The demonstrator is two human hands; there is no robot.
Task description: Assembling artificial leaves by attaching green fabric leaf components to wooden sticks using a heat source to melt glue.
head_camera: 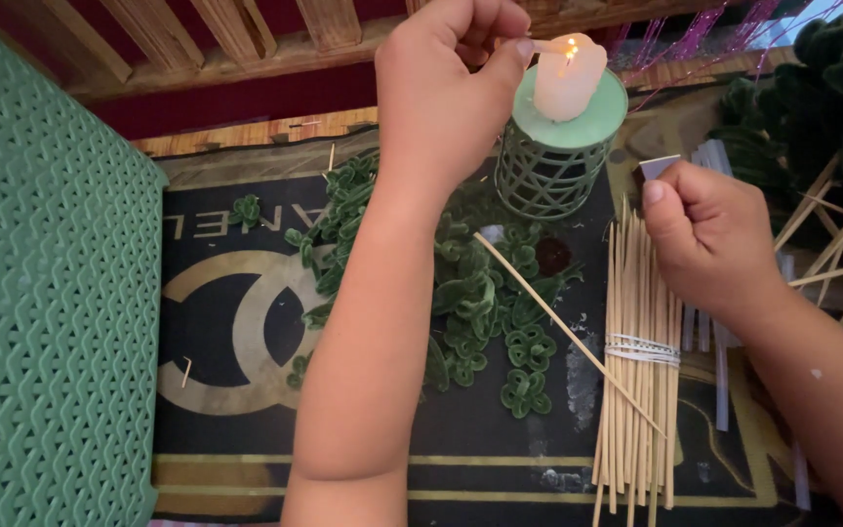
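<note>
Two hands were in view, the left hand (446, 83) at upper centre and the right hand (709, 234) at right. One lit candle (568, 78) stood on one green holder (553, 161) at the top. One tied bundle of sticks (641, 390) lay at lower right, one loose stick (563, 327) beside it. The green curls (480, 312) at centre were too many to count.

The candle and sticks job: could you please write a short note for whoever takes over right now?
Left hand: pinches a thin stick tip in the flame of the lit white candle, which stands on a green lattice holder.
Right hand: closed on the top of the bundle of bamboo sticks, which is tied with a white band.
Green curled pieces lie on the black mat; one loose stick lies across them.
Done: candle lit.
Left: the bundle is still tied.
</note>
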